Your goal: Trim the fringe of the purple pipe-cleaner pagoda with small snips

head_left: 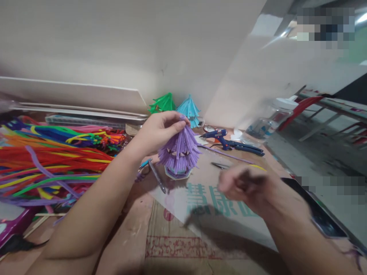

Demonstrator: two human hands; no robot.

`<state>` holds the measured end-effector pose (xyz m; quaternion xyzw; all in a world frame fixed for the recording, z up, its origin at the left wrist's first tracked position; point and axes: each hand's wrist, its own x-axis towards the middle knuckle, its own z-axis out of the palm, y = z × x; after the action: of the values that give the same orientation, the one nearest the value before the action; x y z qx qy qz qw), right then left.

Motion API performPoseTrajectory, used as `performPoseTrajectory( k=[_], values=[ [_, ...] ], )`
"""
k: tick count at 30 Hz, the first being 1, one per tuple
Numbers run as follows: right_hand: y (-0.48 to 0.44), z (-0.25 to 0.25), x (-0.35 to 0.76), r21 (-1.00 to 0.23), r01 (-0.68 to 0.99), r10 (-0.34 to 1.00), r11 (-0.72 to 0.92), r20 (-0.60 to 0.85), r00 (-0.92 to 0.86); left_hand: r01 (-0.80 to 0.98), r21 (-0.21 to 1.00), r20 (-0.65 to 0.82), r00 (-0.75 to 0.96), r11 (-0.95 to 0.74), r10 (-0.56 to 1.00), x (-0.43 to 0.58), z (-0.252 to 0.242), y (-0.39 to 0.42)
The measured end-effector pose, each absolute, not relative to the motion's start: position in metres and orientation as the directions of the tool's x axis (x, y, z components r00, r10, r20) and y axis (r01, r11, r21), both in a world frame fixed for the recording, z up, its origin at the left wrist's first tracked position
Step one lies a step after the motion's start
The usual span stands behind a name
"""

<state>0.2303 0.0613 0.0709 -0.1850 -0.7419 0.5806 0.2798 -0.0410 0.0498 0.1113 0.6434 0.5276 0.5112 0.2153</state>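
A purple pipe-cleaner pavilion model [180,151] with two tiers of fringed roof stands upright on a small pale base. My left hand [164,128] is closed on its top, thumb and fingers pinching the tip. To the right, my right hand [243,187] hovers above the cardboard, smeared by motion; whether its fingers hold anything cannot be made out. A grey pen-like tool [157,176] lies just left of the model's base. Beyond my right hand are dark scissor-like tips [219,165] and a loose purple pipe cleaner [223,153].
Bundles of coloured pipe cleaners [54,160] cover the left side. Green [164,102] and blue [189,109] pipe-cleaner roofs stand by the wall. A blue glue gun [216,136], dark pliers-like tool [246,147], clear plastic jar [269,120] and dark tablet-like slab [318,212] lie to the right.
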Motion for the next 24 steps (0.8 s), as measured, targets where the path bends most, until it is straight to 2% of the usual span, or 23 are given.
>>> performPoseTrajectory(
  k=[4,9,13,16,20,24],
  values=[
    [0.079,0.074,0.205,-0.961,-0.087,0.656,0.262,0.243,-0.714,0.462,0.806,0.475,-0.13,-0.371,0.87,-0.038,0.121,0.042],
    [0.084,0.074,0.195,-0.965,-0.082,0.659,0.25,0.232,-0.715,0.416,0.827,0.494,-0.218,-0.378,0.842,-0.04,0.125,0.039],
    [0.075,0.079,0.196,-0.899,-0.006,0.745,0.439,0.367,-0.557,0.467,0.804,0.513,-0.232,-0.368,0.826,-0.034,0.124,0.038],
    [0.074,0.082,0.192,-0.834,0.143,0.777,0.533,0.416,-0.472,0.556,0.739,0.569,-0.215,-0.38,0.793,-0.016,0.123,0.032],
    [0.081,0.081,0.186,-0.761,0.238,0.755,0.604,0.449,-0.478,0.684,0.592,0.679,-0.137,-0.427,0.721,0.007,0.122,0.022],
    [0.083,0.078,0.183,-0.81,0.223,0.784,0.542,0.392,-0.481,0.726,0.522,0.718,-0.091,-0.448,0.69,0.015,0.119,0.019]
  ],
)
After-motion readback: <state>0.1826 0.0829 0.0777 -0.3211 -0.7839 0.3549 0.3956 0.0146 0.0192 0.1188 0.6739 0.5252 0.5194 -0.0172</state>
